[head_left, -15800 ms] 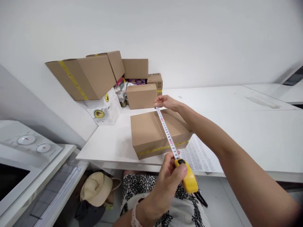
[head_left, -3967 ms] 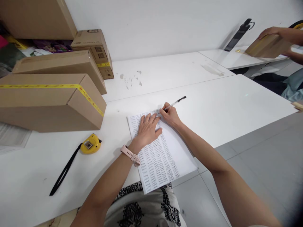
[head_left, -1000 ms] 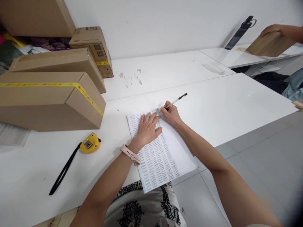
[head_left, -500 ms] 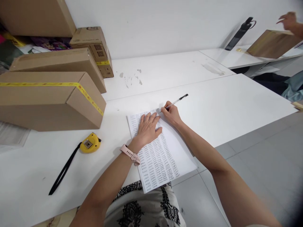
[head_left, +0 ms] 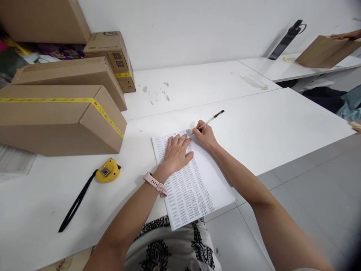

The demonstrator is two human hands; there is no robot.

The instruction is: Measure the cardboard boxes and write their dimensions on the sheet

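A sheet of paper (head_left: 194, 188) covered in rows of small print lies at the front edge of the white table (head_left: 254, 124). My left hand (head_left: 176, 152) rests flat on its upper part, fingers spread, a pink watch on the wrist. My right hand (head_left: 205, 135) pinches a pen (head_left: 211, 118), its tip touching the top of the sheet. A yellow tape measure (head_left: 107, 171) with a black strap lies to the left, apart from both hands.
A long cardboard box with yellow tape (head_left: 62, 118) lies at the left, more boxes (head_left: 109, 56) stacked behind it against the wall. On a far table at the right, another person's hand (head_left: 345, 36) touches a tilted cardboard box (head_left: 324, 51). A black object (head_left: 286, 39) leans on the wall.
Long ago I stretched the tape measure over a box; now it lies on the table. Over the last second my hands barely move; the other person's hand came back down onto the far box.
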